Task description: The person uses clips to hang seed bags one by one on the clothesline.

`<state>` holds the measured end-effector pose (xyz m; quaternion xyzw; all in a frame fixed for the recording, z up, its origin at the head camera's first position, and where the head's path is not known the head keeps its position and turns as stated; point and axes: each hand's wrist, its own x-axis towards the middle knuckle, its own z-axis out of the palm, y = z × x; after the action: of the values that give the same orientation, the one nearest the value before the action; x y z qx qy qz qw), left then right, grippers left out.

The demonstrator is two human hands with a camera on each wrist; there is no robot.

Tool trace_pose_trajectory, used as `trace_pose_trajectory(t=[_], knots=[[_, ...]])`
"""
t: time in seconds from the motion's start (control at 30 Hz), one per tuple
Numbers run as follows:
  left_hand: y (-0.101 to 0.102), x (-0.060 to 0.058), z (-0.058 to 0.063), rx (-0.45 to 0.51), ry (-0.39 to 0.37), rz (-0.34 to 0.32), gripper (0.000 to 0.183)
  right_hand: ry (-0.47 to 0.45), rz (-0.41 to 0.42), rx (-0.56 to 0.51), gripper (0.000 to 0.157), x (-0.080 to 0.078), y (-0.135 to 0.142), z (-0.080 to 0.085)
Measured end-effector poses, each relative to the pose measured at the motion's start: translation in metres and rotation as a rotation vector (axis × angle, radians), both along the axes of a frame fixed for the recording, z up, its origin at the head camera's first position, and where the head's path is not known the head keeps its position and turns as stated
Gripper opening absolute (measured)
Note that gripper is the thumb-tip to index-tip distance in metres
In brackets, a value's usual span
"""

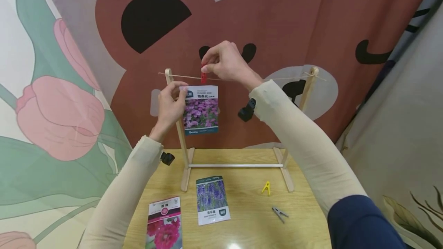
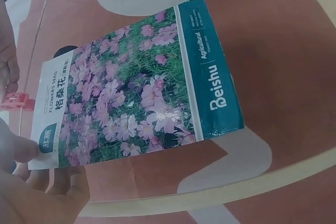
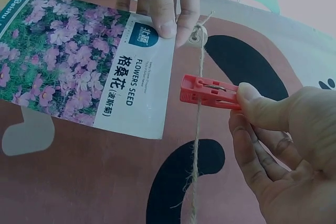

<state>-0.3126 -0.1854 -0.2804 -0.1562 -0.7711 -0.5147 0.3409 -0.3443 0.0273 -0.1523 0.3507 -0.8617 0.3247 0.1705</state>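
My left hand (image 1: 171, 105) pinches the upper left corner of a flower seed packet (image 1: 201, 112), thumb in front and fingers behind. Purple-pink blossoms cover the packet, which hangs upright just under a thin twine (image 3: 196, 145). Between thumb and fingers, my right hand (image 1: 226, 62) pinches a red clothespin (image 3: 210, 92) by its handle end. The clothespin's other end lies across the twine, a small gap away from the packet's top edge in the right wrist view. Part of the left fingers is hidden behind the packet.
A wooden stand (image 1: 181, 137) carries the twine between two posts. On the table (image 1: 249, 218) lie a lavender-coloured flower packet (image 1: 212, 201), a pink flower packet (image 1: 164, 224), a yellow clothespin (image 1: 266, 188) and a grey clothespin (image 1: 279, 214). A printed curtain (image 1: 277, 14) hangs behind.
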Motion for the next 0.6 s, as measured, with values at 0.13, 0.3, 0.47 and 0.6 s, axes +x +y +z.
trace_pose_trajectory(t=[0.13,0.3,0.47,0.6], knots=[[0.001,0.0,-0.001,0.002,-0.013,-0.006,0.023,-0.018,-0.022,0.013,0.017,0.001,-0.002,-0.002],[0.0,0.001,-0.003,0.001,-0.017,-0.021,0.022,-0.029,0.001,0.022,0.016,0.001,-0.006,-0.005],[0.0,0.002,0.0,-0.004,-0.002,-0.025,0.021,-0.018,0.021,0.03,0.013,0.0,-0.01,-0.006],[0.0,0.002,0.001,-0.004,0.009,-0.025,0.02,-0.026,0.025,0.033,0.013,0.001,-0.011,-0.007]])
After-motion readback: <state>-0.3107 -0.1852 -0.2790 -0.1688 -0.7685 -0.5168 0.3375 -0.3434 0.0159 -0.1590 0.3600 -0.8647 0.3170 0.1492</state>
